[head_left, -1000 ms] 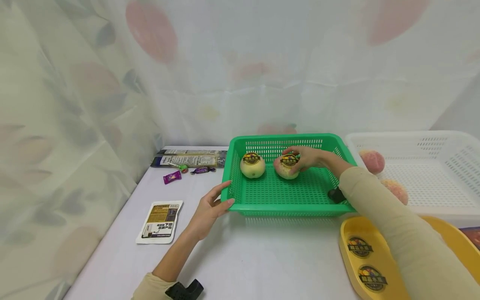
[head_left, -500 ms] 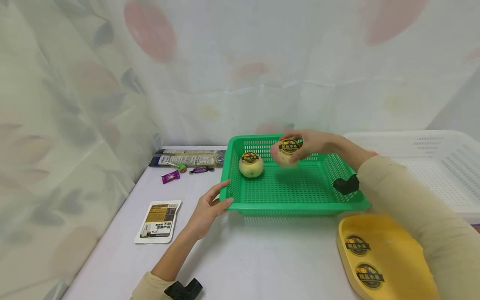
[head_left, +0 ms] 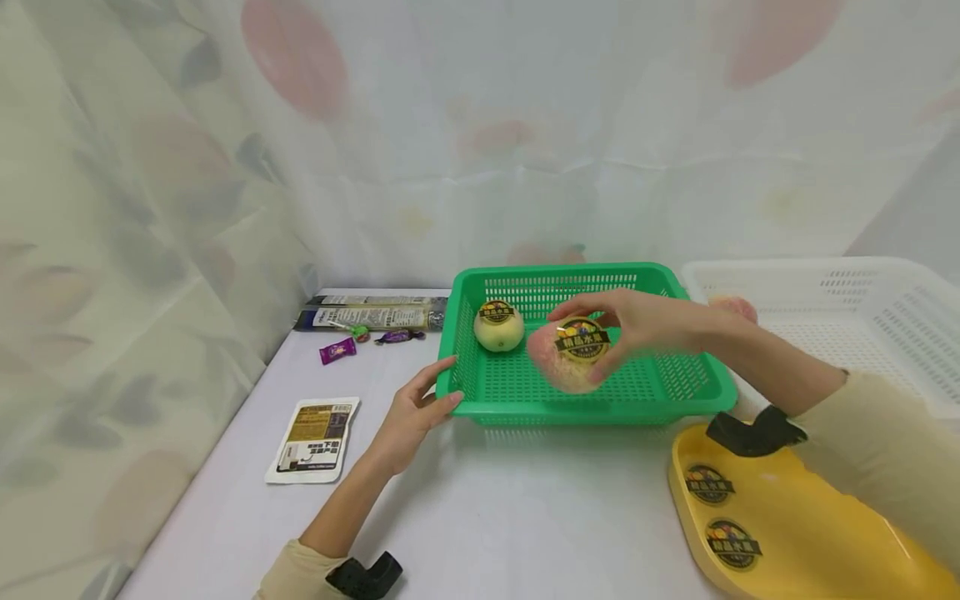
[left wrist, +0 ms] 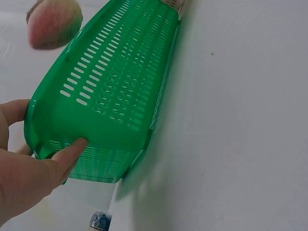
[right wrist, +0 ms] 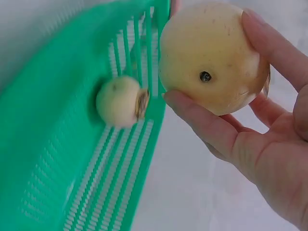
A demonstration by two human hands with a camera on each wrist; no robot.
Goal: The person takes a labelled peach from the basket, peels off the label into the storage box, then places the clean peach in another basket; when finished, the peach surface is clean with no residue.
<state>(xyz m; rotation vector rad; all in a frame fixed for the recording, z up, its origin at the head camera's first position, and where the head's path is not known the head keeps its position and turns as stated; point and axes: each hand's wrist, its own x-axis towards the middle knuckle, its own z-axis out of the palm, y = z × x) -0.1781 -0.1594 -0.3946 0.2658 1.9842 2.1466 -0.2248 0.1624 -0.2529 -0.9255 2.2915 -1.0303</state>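
Observation:
My right hand (head_left: 637,321) holds a pink-and-yellow peach (head_left: 547,354) between thumb and fingers, raised over the green basket (head_left: 570,412). A round black sticker (head_left: 583,340) faces the head camera from its side. In the right wrist view the pale side of the peach (right wrist: 211,53) shows, with a small dark spot. My left hand (head_left: 408,421) grips the basket's front left corner. The left wrist view shows its thumb (left wrist: 70,154) on the outer wall and fingers over the rim. A pale yellow fruit (head_left: 500,335) with a similar sticker sits at the basket's left.
A white basket (head_left: 795,267) with a pink peach (head_left: 735,307) stands on the right, partly behind my arm. A yellow tray (head_left: 678,500) bearing black stickers (head_left: 733,543) lies in front of it. Left are candies (head_left: 337,350), long packets (head_left: 367,317) and a white pouch (head_left: 311,442).
My right hand has lifted the peach off the basket floor and brought it up and toward me. My left hand keeps its grip on the basket corner.

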